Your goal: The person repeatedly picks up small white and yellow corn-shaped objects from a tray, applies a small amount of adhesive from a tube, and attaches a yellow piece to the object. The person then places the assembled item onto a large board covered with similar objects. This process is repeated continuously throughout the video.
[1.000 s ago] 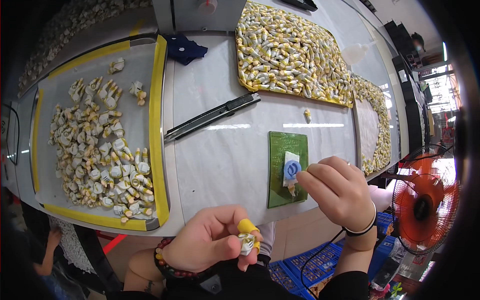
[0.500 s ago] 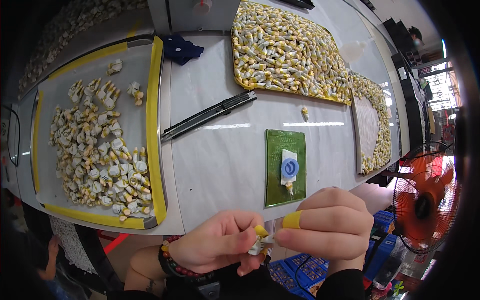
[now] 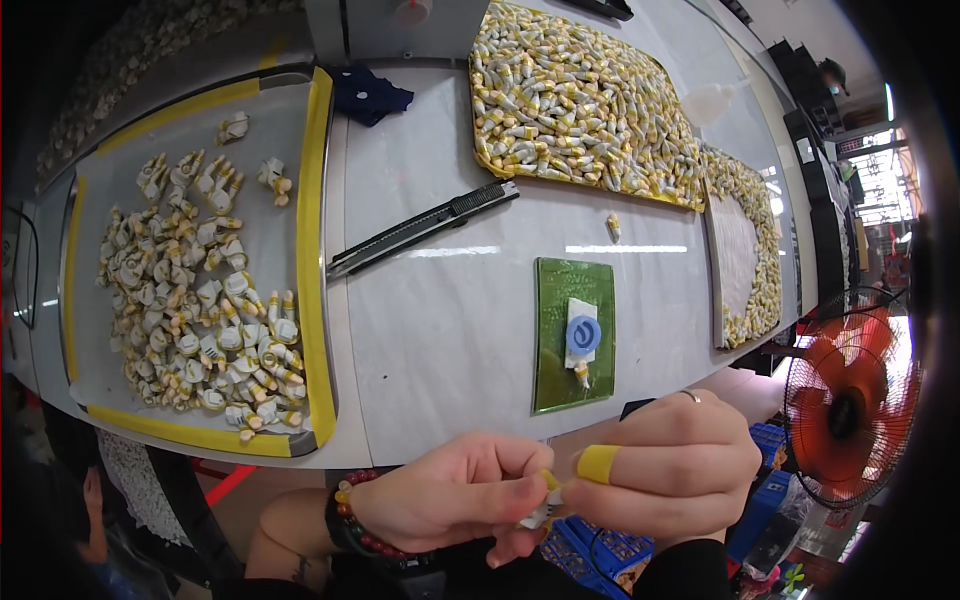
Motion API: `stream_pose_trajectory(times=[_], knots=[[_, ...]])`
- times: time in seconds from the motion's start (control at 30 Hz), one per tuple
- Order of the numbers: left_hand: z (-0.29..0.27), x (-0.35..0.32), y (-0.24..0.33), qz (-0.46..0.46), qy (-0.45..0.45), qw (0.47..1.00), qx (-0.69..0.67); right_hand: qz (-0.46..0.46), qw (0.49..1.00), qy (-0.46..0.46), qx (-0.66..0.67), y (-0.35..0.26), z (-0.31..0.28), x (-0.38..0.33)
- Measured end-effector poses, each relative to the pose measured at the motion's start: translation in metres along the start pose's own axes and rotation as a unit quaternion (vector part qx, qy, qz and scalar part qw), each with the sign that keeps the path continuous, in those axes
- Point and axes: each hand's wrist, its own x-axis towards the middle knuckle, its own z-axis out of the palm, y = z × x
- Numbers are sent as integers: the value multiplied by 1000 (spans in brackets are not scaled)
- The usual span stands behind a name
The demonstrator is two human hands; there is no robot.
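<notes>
Both hands meet at six o'clock in the head view, just below the near edge of the counter [image 3: 450, 340]. Left hand [image 3: 450, 495], with a beaded bracelet [image 3: 350, 520] at the wrist, closes its fingertips on a small white-and-yellow piece [image 3: 537, 512]; right hand [image 3: 675, 475], wearing a yellow finger cot [image 3: 598, 463] and a ring, pinches the same piece from the other side, so the piece sits between the two hands, mostly hidden by the fingers

At twelve o'clock from the hands, on the counter, lies a green mat [image 3: 572, 335] carrying a white block with a blue round disc [image 3: 583, 335] on top. Near it, toward eleven o'clock, a black utility knife [image 3: 420, 228] lies slantwise. A single loose small piece [image 3: 613, 227] rests at one o'clock from the mat

At nine to ten o'clock sits a yellow-edged tray [image 3: 310, 250] lined with white paper and scattered with many white-and-yellow pieces. At twelve to one o'clock a second tray [image 3: 580, 100] is packed full of similar pieces, and a third tray [image 3: 745, 250] at two o'clock is partly filled along its rim. A dark blue cloth [image 3: 368, 93] lies between the first two trays. An orange fan [image 3: 850, 410] stands at three o'clock, off the counter
</notes>
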Motion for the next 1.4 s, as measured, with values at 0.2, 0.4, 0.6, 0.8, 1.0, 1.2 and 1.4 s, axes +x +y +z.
stream_pose_trajectory(times=[0.2, 0.4, 0.6, 0.8, 1.0, 1.2, 1.4], knots=[[-1, -1, 0, 7, -27, 999, -16, 53, 998, 34, -25, -9, 4, -3], [0, 2, -1, -4, -30, 999, -27, 27, 1000, 5, -9, -8, -2, -2], [-1, 3, -4, 17, -39, 999, 2, 12, 999, -36, 27, -3, -4, -3], [0, 6, -4, 19, -45, 999, -2, -14, 998, -62, -11, -2, -9, -6], [4, 8, -3, 26, -32, 999, 19, -2, 996, -85, -7, -4, -16, -7], [5, 7, 1, 40, -29, 995, 90, -6, 998, -65, -8, -3, -14, -8], [7, 2, 0, 94, 61, 984, 137, 60, 998, 17, -6, -11, -1, -9]])
